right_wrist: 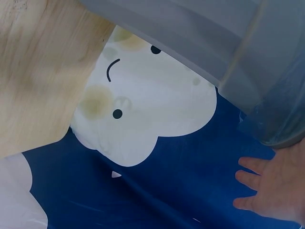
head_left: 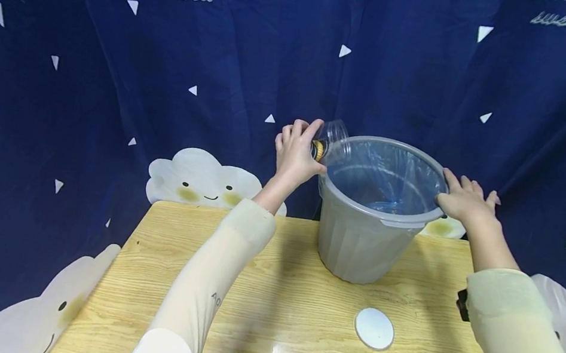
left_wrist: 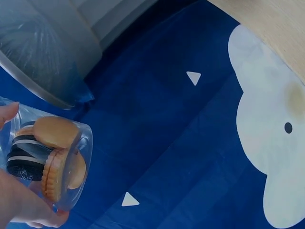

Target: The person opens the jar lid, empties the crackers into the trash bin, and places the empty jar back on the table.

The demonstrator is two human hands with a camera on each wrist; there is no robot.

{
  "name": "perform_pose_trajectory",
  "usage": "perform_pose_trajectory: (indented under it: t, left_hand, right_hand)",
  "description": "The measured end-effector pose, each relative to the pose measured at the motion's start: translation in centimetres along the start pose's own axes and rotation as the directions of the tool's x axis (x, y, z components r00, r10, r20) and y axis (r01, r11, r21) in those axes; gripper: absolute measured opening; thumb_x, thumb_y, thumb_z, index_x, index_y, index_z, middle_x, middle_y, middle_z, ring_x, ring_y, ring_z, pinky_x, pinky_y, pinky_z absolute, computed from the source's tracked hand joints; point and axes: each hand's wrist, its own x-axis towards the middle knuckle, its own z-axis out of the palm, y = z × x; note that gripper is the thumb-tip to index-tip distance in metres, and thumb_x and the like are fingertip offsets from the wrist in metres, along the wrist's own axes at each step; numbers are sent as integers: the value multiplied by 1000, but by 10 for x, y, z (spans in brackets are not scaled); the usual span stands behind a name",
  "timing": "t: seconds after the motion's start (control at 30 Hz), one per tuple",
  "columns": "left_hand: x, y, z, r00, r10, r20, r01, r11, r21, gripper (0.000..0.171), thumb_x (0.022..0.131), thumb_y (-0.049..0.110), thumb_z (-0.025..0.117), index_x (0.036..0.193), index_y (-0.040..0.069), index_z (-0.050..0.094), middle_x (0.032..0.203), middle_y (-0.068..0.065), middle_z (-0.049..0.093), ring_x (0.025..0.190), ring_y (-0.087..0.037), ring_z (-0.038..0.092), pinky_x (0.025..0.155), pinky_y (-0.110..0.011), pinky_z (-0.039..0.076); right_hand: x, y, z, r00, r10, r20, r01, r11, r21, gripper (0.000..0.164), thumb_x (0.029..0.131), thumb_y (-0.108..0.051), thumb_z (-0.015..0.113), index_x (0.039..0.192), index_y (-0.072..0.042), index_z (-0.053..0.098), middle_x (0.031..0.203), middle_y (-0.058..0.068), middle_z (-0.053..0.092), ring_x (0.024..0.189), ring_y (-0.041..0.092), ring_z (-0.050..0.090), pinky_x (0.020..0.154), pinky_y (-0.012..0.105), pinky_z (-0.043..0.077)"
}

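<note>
My left hand point(head_left: 297, 151) grips a clear plastic jar point(head_left: 336, 139) at the left of the bin's rim, lying tilted with its ribbed end over the rim. Inside the jar, in the left wrist view, are several sandwich cookies point(left_wrist: 56, 132), some golden and some black with pale filling. A grey bin point(head_left: 360, 244) with a thin bluish liner bag point(head_left: 398, 168) stands on the table. My right hand point(head_left: 469, 203) rests on the bin's right rim, thumb side at the edge and fingers spread straight outside it, as the right wrist view also shows.
The wooden table point(head_left: 206, 334) has the bin near its far edge. A round white disc point(head_left: 374, 328) lies on the table in front of the bin. Behind hangs a dark blue curtain point(head_left: 255, 64) with white triangles and cloud shapes.
</note>
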Motion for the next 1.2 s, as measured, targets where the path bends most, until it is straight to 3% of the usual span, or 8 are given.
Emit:
perform_pose_trajectory:
  t: [0.4, 0.77, 1.2]
  left_hand:
    - [3, 6, 0, 998, 48, 27, -51, 994, 99, 91, 59, 32, 85, 137, 28, 38, 126, 0, 40, 118, -22, 31, 106, -39, 21]
    - [5, 12, 3, 993, 111, 45, -119, 970, 213, 91, 61, 33, 84, 139, 28, 36, 128, -1, 39, 119, -22, 31, 104, -39, 23]
    - [7, 16, 3, 988, 132, 85, -151, 946, 287, 92, 62, 32, 83, 140, 29, 34, 128, -1, 40, 122, -23, 30, 107, -41, 20]
  right_hand:
    - [-1, 0, -1, 1000, -6, 1, 6, 1000, 5, 70, 89, -28, 37, 146, -6, 3, 142, 37, 7, 129, 54, 1, 97, 73, -4]
    - [0, 0, 0, 1000, 0, -1, 0, 1000, 9, 69, 89, -27, 37, 146, -5, 4, 142, 37, 8, 129, 54, 2, 97, 73, -5]
    - [0, 0, 0, 1000, 1, -2, -1, 1000, 11, 69, 89, -28, 36, 146, -5, 4, 142, 37, 7, 129, 53, 1, 97, 73, -6]
